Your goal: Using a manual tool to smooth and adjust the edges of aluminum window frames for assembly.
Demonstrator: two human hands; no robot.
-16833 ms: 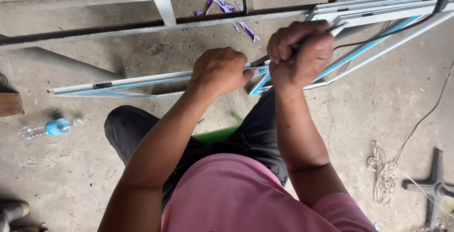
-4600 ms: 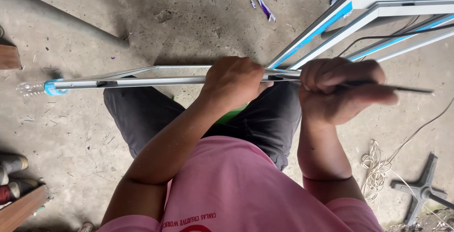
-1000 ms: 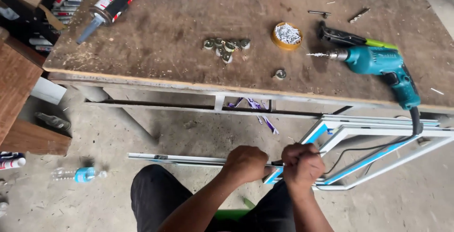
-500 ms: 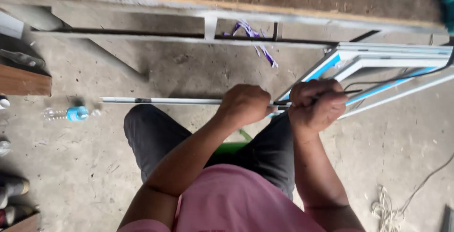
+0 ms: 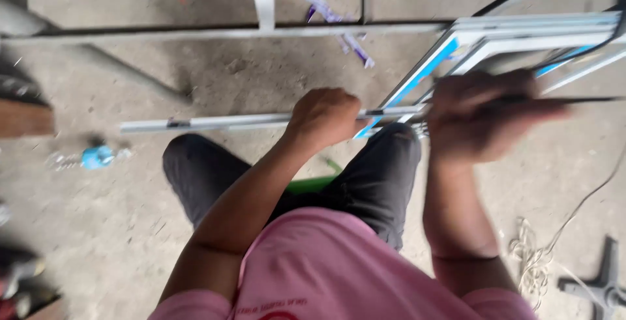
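Above the person's knees, the left hand (image 5: 324,119) was closed in a fist around a long pale metal strip (image 5: 215,123) held level over the concrete floor (image 5: 98,229), while the right hand (image 5: 479,121), badly blurred, seemed clenched on a thin dark rod (image 5: 574,100) near the strip's other end. With most of the strip sticking out unsupported to the left, a hard stroke could probably twist it in the fist. The rod might then skid off toward the blue-taped white frames (image 5: 495,43) just behind.
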